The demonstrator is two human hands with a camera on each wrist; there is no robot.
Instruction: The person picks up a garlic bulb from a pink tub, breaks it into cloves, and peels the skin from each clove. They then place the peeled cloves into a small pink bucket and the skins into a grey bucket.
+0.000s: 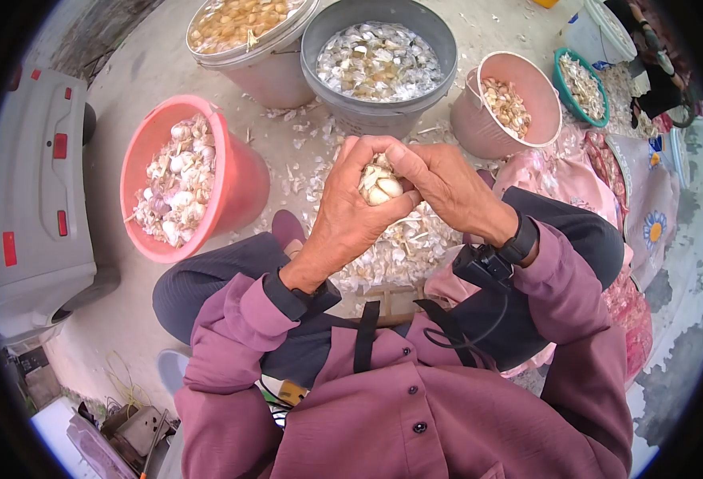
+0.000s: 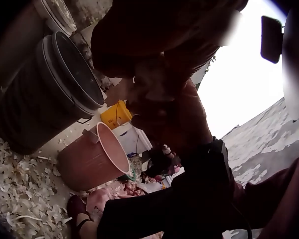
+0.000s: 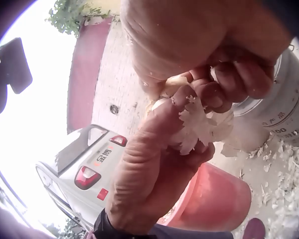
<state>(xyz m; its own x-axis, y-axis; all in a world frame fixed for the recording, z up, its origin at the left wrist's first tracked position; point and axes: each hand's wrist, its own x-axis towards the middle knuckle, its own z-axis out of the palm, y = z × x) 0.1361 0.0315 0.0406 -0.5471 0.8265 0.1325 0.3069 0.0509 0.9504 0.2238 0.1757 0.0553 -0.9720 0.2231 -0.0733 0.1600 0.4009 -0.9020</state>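
Observation:
Both hands meet in front of the body around a garlic bulb (image 1: 383, 188), its pale cloves showing between the thumbs. The left hand (image 1: 329, 209) curls round it from the left; the right hand (image 1: 457, 191) grips its other side, thumb and fingers bent against it. A torn flap of papery garlic skin (image 3: 195, 122) hangs by the fingers in the right wrist view. In the left wrist view both hands are dark and the bulb is hard to make out. Below the hands lies a heap of garlic skins (image 1: 403, 251).
To the left stands a pink bucket (image 1: 244, 180) of garlic bulbs. Ahead are a grey bucket (image 1: 312, 48) with cloves in water and a paler pink bucket (image 1: 479, 132) holding cloves. A teal basket (image 1: 560, 84) stands farther right. A parked vehicle (image 1: 32, 184) is at far left.

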